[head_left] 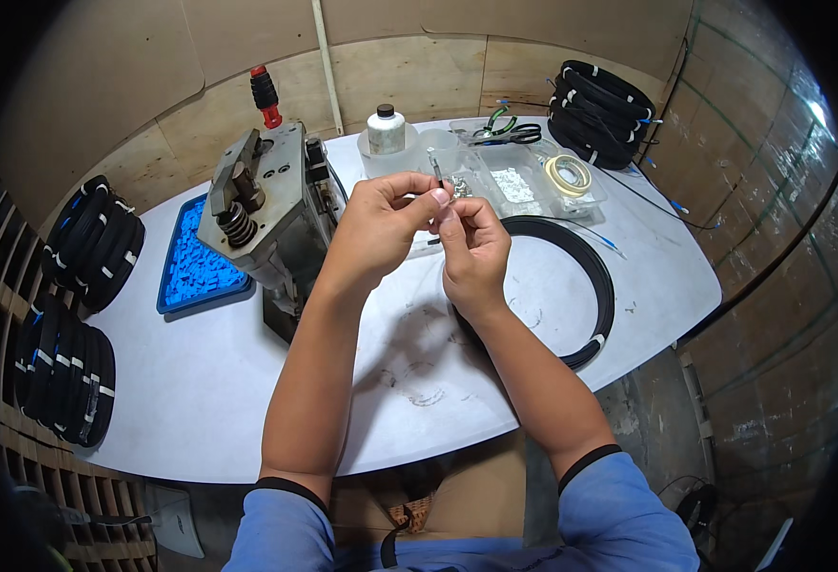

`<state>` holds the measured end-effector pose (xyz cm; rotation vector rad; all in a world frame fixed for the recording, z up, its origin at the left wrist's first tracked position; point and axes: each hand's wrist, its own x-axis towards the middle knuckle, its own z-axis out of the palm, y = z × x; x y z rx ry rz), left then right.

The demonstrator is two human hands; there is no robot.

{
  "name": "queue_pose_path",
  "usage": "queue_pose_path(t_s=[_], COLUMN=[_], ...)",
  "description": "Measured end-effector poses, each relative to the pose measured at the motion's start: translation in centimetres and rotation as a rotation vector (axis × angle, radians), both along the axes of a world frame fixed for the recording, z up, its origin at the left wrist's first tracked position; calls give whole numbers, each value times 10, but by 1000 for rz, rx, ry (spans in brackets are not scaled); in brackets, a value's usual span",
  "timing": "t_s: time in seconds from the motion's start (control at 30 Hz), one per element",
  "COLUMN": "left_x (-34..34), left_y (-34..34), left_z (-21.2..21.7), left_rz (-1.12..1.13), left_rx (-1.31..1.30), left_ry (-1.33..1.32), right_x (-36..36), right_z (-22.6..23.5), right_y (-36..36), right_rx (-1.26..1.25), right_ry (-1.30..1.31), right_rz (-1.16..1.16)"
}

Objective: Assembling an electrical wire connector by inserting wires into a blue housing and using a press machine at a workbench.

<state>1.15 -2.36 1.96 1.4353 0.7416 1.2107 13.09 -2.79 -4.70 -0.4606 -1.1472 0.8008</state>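
Across the middle of the view spreads a white table [247, 400] with rounded corners, set against brown board walls. Toward its left rear stands a grey metal press [262, 205] with a coil spring and a red-tipped handle, and just left of it lies a blue tray [173, 286] filled with small blue pieces. On the right half of the table lies a large black cable coil [598, 276], bound with white tape at one spot; the right forearm crosses over its near left side. More bundled black coils [602, 112] are stacked at the far right corner, and others sit off the table's left edge. Behind the hands are a clear plastic compartment box [524, 186], a roll of pale tape [569, 173], a white bottle [387, 130] with a black cap, and green-handled pliers [500, 127].

Above the table's centre, the left hand [376, 229] and right hand [474, 250] meet fingertip to fingertip, both pinched closed on a thin black cable end [435, 168] that pokes up just above the fingers. Something small and metallic may sit at the pinch, though it is too tiny to tell.
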Motion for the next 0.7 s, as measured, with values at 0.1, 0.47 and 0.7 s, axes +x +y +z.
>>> queue_pose_path(t_s=[0.1,0.47,0.7], left_x=[-1,-5,-5], left_y=[3,16,16], left_z=[-3,-14,-14], left_rz=[-20,-93,-88], left_rx=[-69,-187,-171], left_ry=[-48,-149,-118], right_x=[0,1,-1], right_z=[-3,-8,-9], right_y=[2,2,6], right_rx=[-29,-50,-79], right_ry=[14,-96,-56], right_rz=[5,-68,-68])
